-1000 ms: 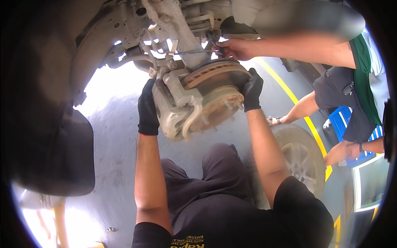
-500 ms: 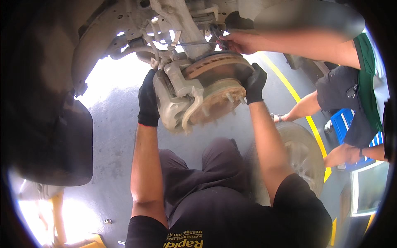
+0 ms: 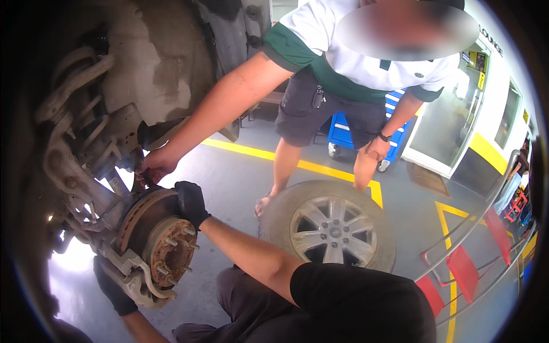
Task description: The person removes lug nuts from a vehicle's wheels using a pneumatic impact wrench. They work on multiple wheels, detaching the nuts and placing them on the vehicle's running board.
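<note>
A rusty brake disc and hub point(image 3: 168, 251) with protruding studs hang at the left, with a metal caliper point(image 3: 128, 271) along their lower left side. My gloved right hand point(image 3: 191, 203) is closed over the disc's upper right edge. My gloved left hand point(image 3: 108, 286) holds the caliper's outer side, fingertips partly hidden behind it. Just above my right hand, a co-worker's bare hand point(image 3: 157, 166) grips something dark and small among the suspension parts point(image 3: 74, 154).
The co-worker point(image 3: 360, 83) bends over from the right. Behind my right arm lies a wheel point(image 3: 334, 234). Further back are a blue tool cart point(image 3: 340, 128), a glass door point(image 3: 443, 114), red chairs point(image 3: 460, 268) and yellow floor lines point(image 3: 240, 147).
My view has swung toward the right, bringing the co-worker, wheel and door fully in. The assembly now appears at the left. Both my hands remain on it.
</note>
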Motion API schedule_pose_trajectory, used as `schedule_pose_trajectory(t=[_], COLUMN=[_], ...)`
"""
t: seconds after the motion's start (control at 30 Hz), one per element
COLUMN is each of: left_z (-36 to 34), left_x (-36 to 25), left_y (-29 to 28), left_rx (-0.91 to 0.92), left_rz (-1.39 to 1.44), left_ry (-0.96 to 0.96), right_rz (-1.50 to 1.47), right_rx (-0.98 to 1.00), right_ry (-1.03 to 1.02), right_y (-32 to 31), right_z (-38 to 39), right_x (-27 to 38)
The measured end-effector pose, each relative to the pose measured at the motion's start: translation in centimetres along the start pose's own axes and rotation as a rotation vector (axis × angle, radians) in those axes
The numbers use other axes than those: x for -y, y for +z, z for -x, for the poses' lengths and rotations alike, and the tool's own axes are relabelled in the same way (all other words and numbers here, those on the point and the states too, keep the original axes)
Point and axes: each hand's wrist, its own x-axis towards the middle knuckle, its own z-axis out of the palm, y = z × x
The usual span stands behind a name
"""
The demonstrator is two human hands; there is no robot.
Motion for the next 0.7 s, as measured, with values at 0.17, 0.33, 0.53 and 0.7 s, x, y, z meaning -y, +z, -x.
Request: schedule_pose_trajectory(t=[0.17,0.33,0.53,0.7], left_z=[-0.7,-2.5,-2.0,-1.6], left_x=[0.7,-1.0,0.5,0.4], left_y=[0.3,1.1,0.6,0.6], left_rx=[-0.079,-0.033,-0.142,-0.070], left_rz=[0.049,0.412,0.196,-0.100], left_ry=[-0.014,-0.189,-0.070,0.054], right_rz=[0.086,0.117,0.095,0.073], right_rx=[0.023,-0.049,0.026,-0.011], right_ry=[-0.091,-0.066,-0.093,-0.001], right_y=[-0.8,0.6,0.1,0.0], right_z=[-1.1,-1.2,-1.6,-1.2], right_x=[0.0,-0.8,-0.5,-0.5])
